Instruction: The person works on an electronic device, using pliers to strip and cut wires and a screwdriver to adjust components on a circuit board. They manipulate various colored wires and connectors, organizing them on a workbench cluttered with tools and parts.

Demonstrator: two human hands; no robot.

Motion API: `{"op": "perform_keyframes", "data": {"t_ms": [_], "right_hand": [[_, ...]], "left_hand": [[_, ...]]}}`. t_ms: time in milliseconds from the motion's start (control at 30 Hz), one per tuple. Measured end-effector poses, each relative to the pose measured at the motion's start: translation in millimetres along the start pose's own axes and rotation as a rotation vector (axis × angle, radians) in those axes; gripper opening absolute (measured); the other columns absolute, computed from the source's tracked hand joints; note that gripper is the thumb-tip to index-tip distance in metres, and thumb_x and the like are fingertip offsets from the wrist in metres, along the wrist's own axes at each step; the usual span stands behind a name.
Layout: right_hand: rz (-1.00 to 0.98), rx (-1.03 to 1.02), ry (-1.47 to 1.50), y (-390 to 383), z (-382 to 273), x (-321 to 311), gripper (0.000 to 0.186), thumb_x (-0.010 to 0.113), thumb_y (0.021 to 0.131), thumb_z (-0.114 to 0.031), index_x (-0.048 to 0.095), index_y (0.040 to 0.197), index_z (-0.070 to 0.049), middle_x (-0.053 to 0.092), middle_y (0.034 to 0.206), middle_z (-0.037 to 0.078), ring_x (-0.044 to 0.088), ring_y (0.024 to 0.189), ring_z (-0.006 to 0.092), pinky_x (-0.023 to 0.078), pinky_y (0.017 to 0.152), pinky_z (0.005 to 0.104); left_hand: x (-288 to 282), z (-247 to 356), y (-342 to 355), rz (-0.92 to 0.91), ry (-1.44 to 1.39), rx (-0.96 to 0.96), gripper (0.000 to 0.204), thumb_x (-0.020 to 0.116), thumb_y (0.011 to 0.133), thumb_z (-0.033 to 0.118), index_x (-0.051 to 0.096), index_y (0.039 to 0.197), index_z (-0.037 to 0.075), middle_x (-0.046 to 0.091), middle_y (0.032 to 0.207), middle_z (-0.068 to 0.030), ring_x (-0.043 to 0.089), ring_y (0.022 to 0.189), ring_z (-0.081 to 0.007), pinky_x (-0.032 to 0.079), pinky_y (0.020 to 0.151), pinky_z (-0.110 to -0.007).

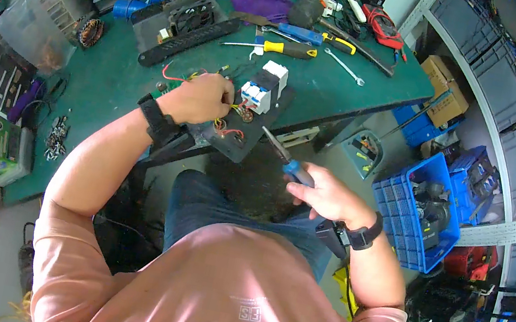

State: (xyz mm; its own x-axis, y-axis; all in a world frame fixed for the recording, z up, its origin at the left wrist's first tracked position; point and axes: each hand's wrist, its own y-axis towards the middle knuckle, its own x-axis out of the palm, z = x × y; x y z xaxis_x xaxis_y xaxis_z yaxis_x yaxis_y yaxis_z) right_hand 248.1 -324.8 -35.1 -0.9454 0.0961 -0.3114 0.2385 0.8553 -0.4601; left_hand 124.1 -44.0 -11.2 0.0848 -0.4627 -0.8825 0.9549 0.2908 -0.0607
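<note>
My left hand is closed over a bunch of thin coloured wires at the table's front edge; its fingertips are partly hidden under the knuckles. Right beside it, a white modular electrical unit with blue parts stands on a dark flat plate that reaches over the edge. More red and yellow wire ends lie on this plate. In front of the table, my right hand grips blue-handled needle-nose pliers. Their pointed metal tip slants up and left toward the plate, apart from the wires.
On the green table lie a yellow-and-black screwdriver, a wrench, a hammer and a black slotted part. A blue crate and metal shelving stand at the right. Small drawers are at the left.
</note>
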Motion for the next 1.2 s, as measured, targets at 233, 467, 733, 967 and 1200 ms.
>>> {"op": "perform_keyframes", "data": {"t_ms": [233, 467, 733, 967, 1200], "right_hand": [[0.145, -0.077, 0.047, -13, -10, -28, 0.034, 0.06, 0.095, -0.026, 0.054, 0.121, -0.006, 0.063, 0.101, 0.003, 0.061, 0.084, 0.0105, 0.051, 0.051, 0.024], [0.103, -0.029, 0.098, -14, -1, -13, 0.036, 0.063, 0.094, -0.027, 0.054, 0.122, -0.006, 0.063, 0.1, 0.004, 0.062, 0.088, 0.012, 0.052, 0.054, 0.0253], [0.018, -0.102, 0.232, 6, 21, 17, 0.038, 0.062, 0.094, -0.028, 0.053, 0.125, -0.008, 0.061, 0.101, 0.003, 0.059, 0.08, 0.0109, 0.053, 0.052, 0.0263], [-0.019, -0.115, 0.222, 1, 21, 22, 0.035, 0.061, 0.095, -0.027, 0.054, 0.123, -0.007, 0.061, 0.102, 0.003, 0.059, 0.081, 0.011, 0.052, 0.052, 0.0261], [-0.251, -0.135, 0.646, -8, 15, 37, 0.035, 0.061, 0.094, -0.024, 0.052, 0.123, -0.006, 0.062, 0.106, 0.008, 0.064, 0.093, 0.018, 0.058, 0.061, 0.031]], "left_hand": [[-6, -3, 19, 0.193, 0.288, 0.193, 0.014, 0.058, 0.077, 0.007, 0.067, 0.085, 0.001, 0.066, 0.088, -0.0204, 0.062, 0.088, -0.0389, 0.051, 0.078, -0.042], [-44, 12, -20, 0.164, 0.011, 0.286, 0.022, 0.065, 0.072, 0.002, 0.069, 0.094, 0.002, 0.064, 0.102, -0.0165, 0.06, 0.099, -0.034, 0.048, 0.089, -0.041], [-31, 17, -47, 0.126, 0.292, 0.435, 0.022, 0.07, 0.069, 0.003, 0.07, 0.091, 0.004, 0.059, 0.115, -0.0148, 0.053, 0.111, -0.0349, 0.045, 0.094, -0.043], [-40, 14, -14, -0.048, -0.095, 0.26, 0.01, 0.068, 0.081, 0.007, 0.069, 0.087, 0.0, 0.065, 0.087, -0.0128, 0.061, 0.086, -0.0263, 0.048, 0.077, -0.036], [-18, 42, -9, -0.075, -0.295, 0.076, 0.012, 0.065, 0.085, 0.011, 0.067, 0.086, -0.001, 0.064, 0.076, -0.0067, 0.058, 0.071, -0.0149, 0.047, 0.067, -0.031]]}}
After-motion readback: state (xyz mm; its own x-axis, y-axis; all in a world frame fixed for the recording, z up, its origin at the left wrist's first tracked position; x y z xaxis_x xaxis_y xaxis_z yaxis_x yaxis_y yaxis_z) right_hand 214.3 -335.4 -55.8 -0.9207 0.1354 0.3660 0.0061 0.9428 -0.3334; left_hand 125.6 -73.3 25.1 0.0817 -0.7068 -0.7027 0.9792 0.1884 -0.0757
